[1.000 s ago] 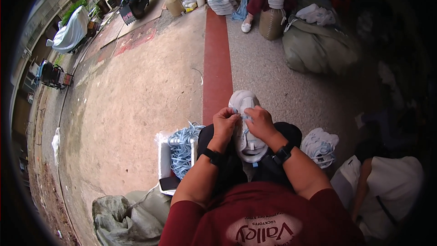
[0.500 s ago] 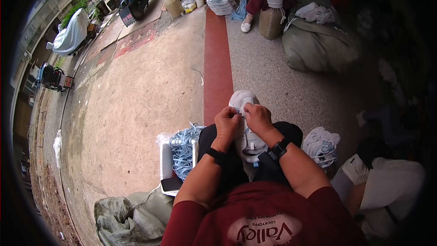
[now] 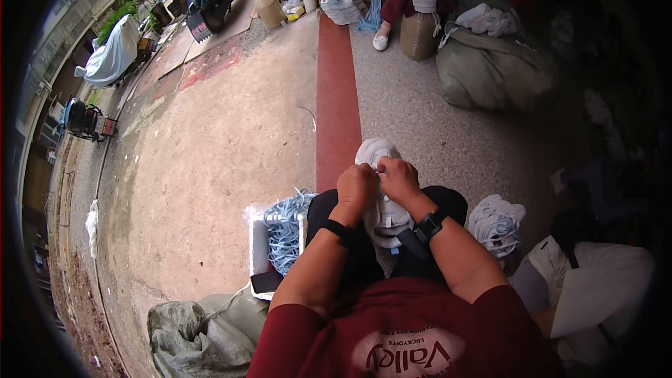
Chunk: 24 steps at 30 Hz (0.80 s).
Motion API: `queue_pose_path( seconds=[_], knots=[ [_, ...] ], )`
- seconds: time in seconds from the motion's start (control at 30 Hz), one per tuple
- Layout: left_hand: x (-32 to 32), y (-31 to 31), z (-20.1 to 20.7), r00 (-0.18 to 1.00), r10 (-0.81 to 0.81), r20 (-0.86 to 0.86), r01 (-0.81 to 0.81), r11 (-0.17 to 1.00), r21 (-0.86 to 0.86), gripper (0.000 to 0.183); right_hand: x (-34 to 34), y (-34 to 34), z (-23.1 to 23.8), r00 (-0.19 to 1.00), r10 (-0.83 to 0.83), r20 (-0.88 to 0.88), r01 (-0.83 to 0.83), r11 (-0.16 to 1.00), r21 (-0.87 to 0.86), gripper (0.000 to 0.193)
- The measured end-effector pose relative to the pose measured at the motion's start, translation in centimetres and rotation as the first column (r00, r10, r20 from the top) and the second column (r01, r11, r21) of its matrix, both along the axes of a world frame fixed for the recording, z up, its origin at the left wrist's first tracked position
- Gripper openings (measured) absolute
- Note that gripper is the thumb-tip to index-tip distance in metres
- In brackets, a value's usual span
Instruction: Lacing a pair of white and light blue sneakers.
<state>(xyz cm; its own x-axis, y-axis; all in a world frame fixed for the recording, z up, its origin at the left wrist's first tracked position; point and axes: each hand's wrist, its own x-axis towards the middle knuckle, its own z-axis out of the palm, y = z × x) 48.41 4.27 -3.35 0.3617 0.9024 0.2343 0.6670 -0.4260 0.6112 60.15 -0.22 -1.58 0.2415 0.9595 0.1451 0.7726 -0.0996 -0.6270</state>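
Observation:
A white shoe upper (image 3: 378, 149) lies over my dark-trousered lap, its rounded toe pointing away from me. Both of my hands meet over its lacing area. My left hand (image 3: 358, 185) is closed in a pinch at the left side, its back turned up. Beside it, my right hand (image 3: 400, 180) pinches at the middle of the upper, thumb and forefinger together. Any lace end between the fingers is too small to make out. Below the hands, the heel part (image 3: 387, 232) shows with light-blue trim.
Left of my knee stands a white foam box (image 3: 258, 248) of light-blue laces (image 3: 287, 238), a dark phone (image 3: 266, 282) on its edge. White uppers (image 3: 496, 224) are piled at my right. Sacks (image 3: 490, 73) and a seated person (image 3: 395, 0) handling blue laces are farther off.
My left hand has turned more back-up and come closer to the right hand. The shoe upper stays in place. Far off, the other person's hand has moved left and up.

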Motion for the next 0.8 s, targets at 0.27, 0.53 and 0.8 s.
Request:
queue_pose_path(
  seconds=[0.27,0.53,0.8],
  knots=[
    [-1.5,-0.7,0.8,0.937,-0.349,0.022,0.349,0.929,-0.122,0.026,-0.4,-1.6,1.0,0.991,0.124,0.042,-0.124,0.992,0.007,0.007],
    [-0.1,-0.8,0.7,0.963,-0.219,-0.157,0.195,0.968,-0.156,0.025,-0.3,-0.8,-0.1,0.978,0.126,0.167,-0.115,0.991,-0.073,0.012],
    [-2.9,1.9,1.4,0.887,-0.291,0.359,0.439,0.773,-0.458,0.018,-0.6,-1.8,0.2,0.940,0.141,0.311,-0.143,0.990,-0.017,0.014]
  ],
)
